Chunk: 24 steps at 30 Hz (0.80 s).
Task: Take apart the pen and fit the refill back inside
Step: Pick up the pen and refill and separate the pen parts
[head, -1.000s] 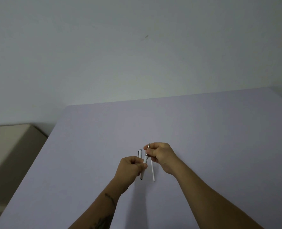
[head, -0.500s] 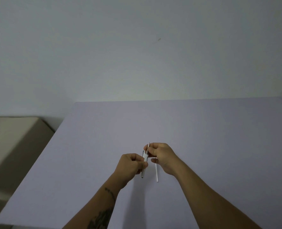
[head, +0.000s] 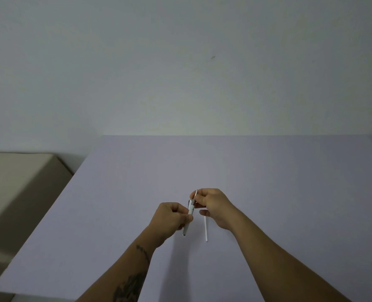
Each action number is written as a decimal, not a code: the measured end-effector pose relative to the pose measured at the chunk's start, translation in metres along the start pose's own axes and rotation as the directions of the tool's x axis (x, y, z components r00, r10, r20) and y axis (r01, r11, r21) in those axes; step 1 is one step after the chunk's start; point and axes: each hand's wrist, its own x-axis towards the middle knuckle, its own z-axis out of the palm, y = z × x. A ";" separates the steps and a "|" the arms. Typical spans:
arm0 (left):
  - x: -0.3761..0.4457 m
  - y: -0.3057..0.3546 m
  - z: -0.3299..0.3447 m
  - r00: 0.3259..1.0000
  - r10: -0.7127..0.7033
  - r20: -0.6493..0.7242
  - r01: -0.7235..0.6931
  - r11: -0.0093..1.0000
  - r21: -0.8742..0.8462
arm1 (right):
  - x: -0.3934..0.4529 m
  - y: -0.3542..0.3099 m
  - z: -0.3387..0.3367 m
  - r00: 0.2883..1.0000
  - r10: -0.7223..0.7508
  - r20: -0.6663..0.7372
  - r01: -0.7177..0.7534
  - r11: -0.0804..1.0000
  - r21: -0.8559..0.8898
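My left hand (head: 173, 217) is closed around a white pen barrel (head: 187, 223), held nearly upright just above the table, its dark tip pointing down toward me. From the barrel's top end a thin grey refill (head: 195, 194) sticks up, and my right hand (head: 213, 205) pinches it between thumb and fingertips. A slim white tube (head: 206, 228) reaches out from under my right hand toward me. Whether that tube lies on the table or is held, I cannot tell.
The lilac table (head: 268, 182) spreads wide around both hands, its left edge (head: 50, 216) running diagonally. Beyond that edge stands a beige piece of furniture (head: 17, 182), lower than the table. A plain pale wall rises behind the far edge.
The thin refill in my right hand has come up against the top of the barrel in my left hand. Both hands stay close together; my view has shifted slightly.
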 end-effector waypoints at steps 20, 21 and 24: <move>0.028 -0.022 -0.039 0.993 0.033 0.110 -0.032 0.999 -0.007 | 0.015 0.002 0.041 0.990 0.061 -0.130 -0.051 0.996 0.078; 0.031 -0.023 -0.040 0.993 0.035 0.111 -0.035 0.999 -0.006 | 0.017 0.004 0.042 0.986 0.062 -0.157 -0.051 0.996 0.072; 0.034 -0.031 -0.047 0.990 0.032 0.135 -0.032 0.999 -0.006 | 0.019 0.010 0.049 0.966 0.061 -0.251 -0.053 0.998 0.036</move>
